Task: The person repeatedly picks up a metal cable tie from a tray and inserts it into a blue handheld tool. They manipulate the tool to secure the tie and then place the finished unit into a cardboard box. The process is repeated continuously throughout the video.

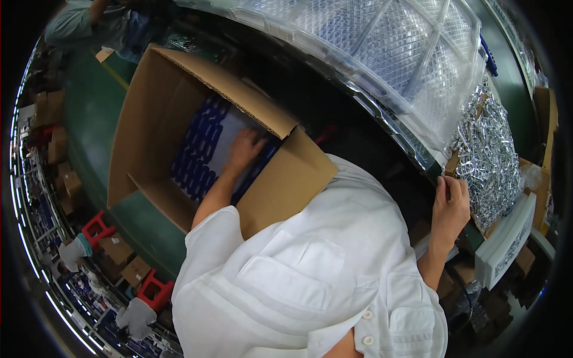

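Note:
My left hand (243, 149) reaches down into a large open cardboard box (146, 107) at the left. Its fingers are spread over a pale flat surface, next to rows of small blue packs (203, 146) inside the box. What lies under the palm is hidden. At the right, my right hand (452, 206) is at the table edge, thumb and fingers pinched together. Whatever it grips, if anything, is too small to name. Beside it lies a heap of shiny silver metal parts (489, 155).
Clear plastic trays (388, 48) cover the bench ahead. A white box-shaped object (506, 241) stands below the metal heap. Red stools (156, 290), cartons (136, 271) and seated people line the green floor (89, 137) at left. Another person (89, 27) is at the far left.

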